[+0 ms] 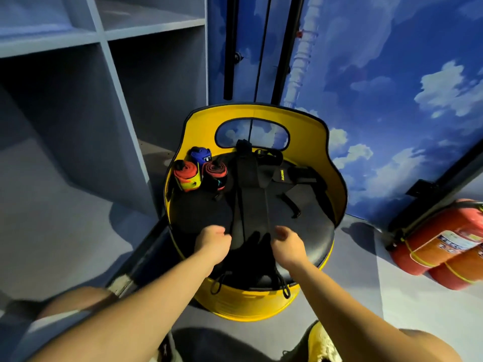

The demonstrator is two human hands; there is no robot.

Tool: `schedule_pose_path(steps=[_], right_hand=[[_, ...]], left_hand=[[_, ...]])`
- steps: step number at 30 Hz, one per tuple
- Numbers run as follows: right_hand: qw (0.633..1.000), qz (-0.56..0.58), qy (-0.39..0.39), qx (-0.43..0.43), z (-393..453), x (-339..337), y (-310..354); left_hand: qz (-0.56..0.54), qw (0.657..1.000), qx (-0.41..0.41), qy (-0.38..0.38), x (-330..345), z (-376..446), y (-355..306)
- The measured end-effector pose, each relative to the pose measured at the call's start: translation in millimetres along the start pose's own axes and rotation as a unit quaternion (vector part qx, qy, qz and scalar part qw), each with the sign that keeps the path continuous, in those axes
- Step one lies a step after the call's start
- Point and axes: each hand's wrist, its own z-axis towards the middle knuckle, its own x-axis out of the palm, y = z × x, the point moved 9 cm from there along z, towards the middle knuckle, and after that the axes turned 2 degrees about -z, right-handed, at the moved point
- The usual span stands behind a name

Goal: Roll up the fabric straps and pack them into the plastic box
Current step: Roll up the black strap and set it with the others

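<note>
Left hand: fingers curled, pinching the left edge of the black fabric strap at its near end. Right hand: fingers curled likewise, gripping the strap's right edge. Strap laid flat and unrolled between them, running from the hands away across the black seat of a yellow chair toward the cut-out backrest (more black webbing and buckles bunched at the far end, cord loops hanging over the near rim). Three rolled straps standing together at the seat's far left: a blue roll, an orange-and-yellow roll, a black-and-red roll, the latter two touching. Grey shelving to the left, cloud-painted wall behind, red fire extinguishers lying right of the chair, well apart from it.
</note>
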Motion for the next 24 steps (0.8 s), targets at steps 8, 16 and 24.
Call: schedule_pose_path(steps=[8,16,24], right_hand=[[0.991,-0.121,0.046,-0.042,0,40,-22],[0.977,-0.167,0.067,-0.118,-13,51,-20],[0.935,-0.224,0.097,-0.258,-38,42,-18]], left_hand=[[0.025,0.999,0.003,0.022,29,0,27],[0.04,0.998,0.034,0.029,41,-5,26],[0.17,0.973,0.136,0.08,34,-16,23]])
